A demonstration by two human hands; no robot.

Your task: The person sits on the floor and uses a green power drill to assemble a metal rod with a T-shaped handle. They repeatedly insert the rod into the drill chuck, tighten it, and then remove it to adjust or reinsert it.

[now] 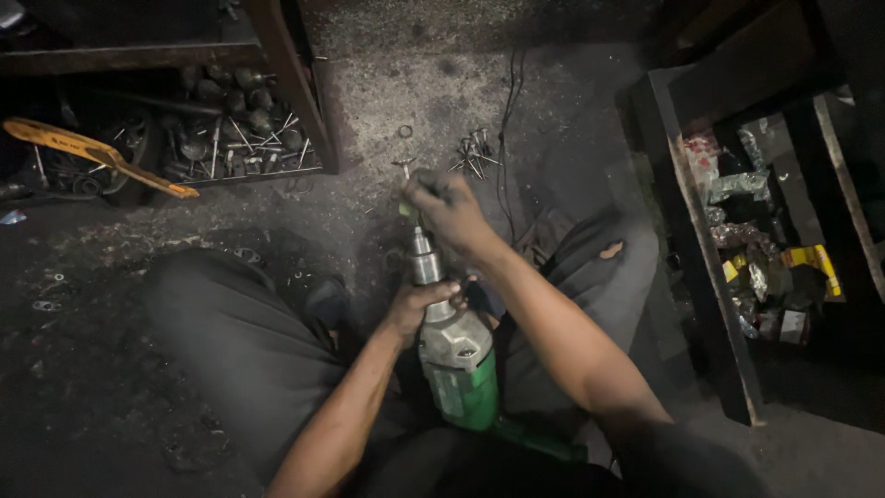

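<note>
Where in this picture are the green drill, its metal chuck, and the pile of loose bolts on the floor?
green drill [468,383], head view, green body.
metal chuck [424,266], head view, silver collar.
loose bolts [475,155], head view, middle of pile.

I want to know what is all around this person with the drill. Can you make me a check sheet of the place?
Surface: gritty dark concrete floor, strewn with small metal bits.
Job's things: green and grey electric drill propped between the knees, chuck end up.
Clutter: pile of small metal pins and a ring on the floor.
Hands: left hand grips the drill's neck; right hand pinches something small at the chuck tip.
Cables: thin black wire running across the floor.
Surroundings: tray of metal parts, orange tool, dark box of packets.
</note>
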